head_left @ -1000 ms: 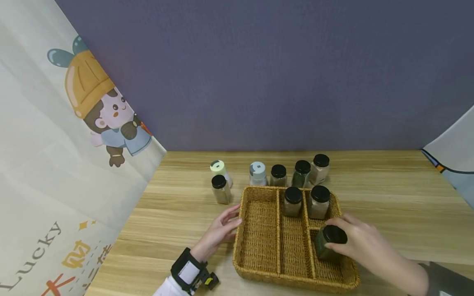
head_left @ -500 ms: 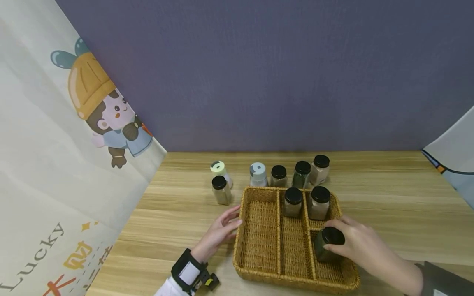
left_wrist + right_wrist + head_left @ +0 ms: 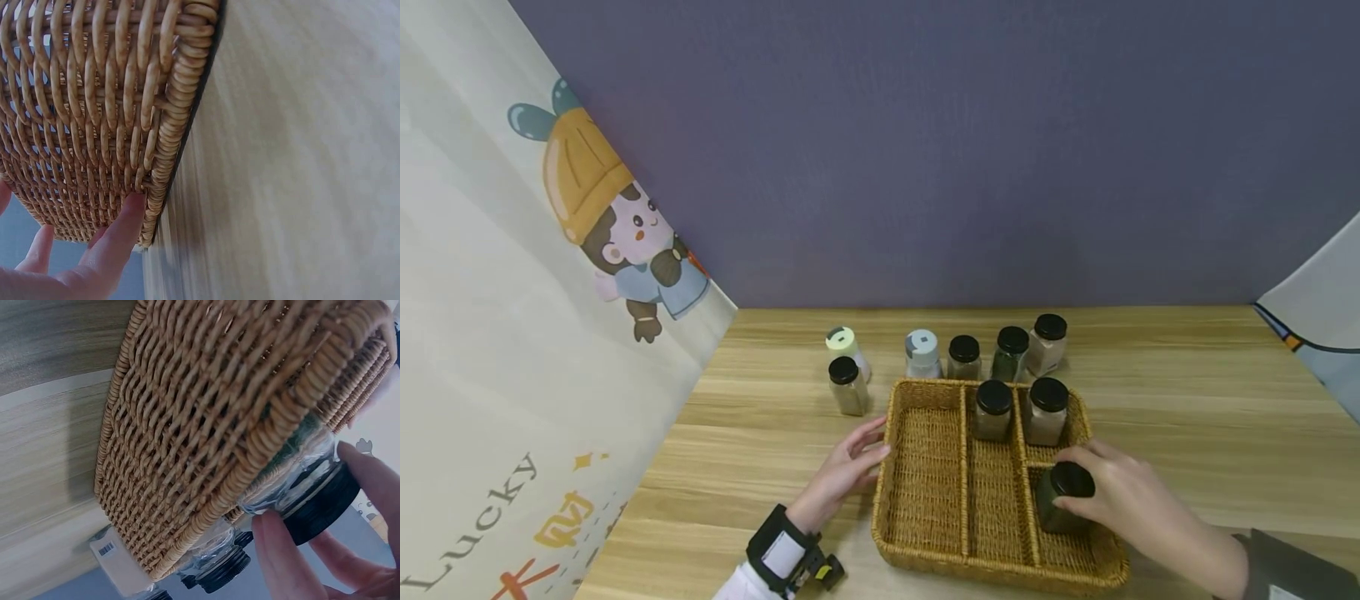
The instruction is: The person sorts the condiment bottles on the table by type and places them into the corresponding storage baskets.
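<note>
My right hand (image 3: 1120, 492) grips a glass spice jar (image 3: 1060, 510) with dark green contents by its black lid, fingers and thumb round the lid's edge. The jar stands in the front right compartment of a woven basket (image 3: 962, 471). In the right wrist view the same jar (image 3: 306, 453) shows above the basket's rim, its lid between thumb and fingers. My left hand (image 3: 842, 471) rests its extended fingertips on the basket's left side. In the left wrist view, fingers (image 3: 128, 219) touch the wicker wall (image 3: 94, 106) low down.
Two more black-lidded jars, one brownish (image 3: 992, 410) and one pale (image 3: 1047, 410), stand in the basket's back compartments. Behind it are several jars, including a blue-capped one (image 3: 922, 352) and a dark green one (image 3: 1009, 354). A yellow-capped bottle (image 3: 842, 340) and a small jar (image 3: 847, 387) stand left.
My right hand and the dark green jar have shifted slightly left and toward the front, lower into the compartment. My left hand has stayed at the basket's side.
</note>
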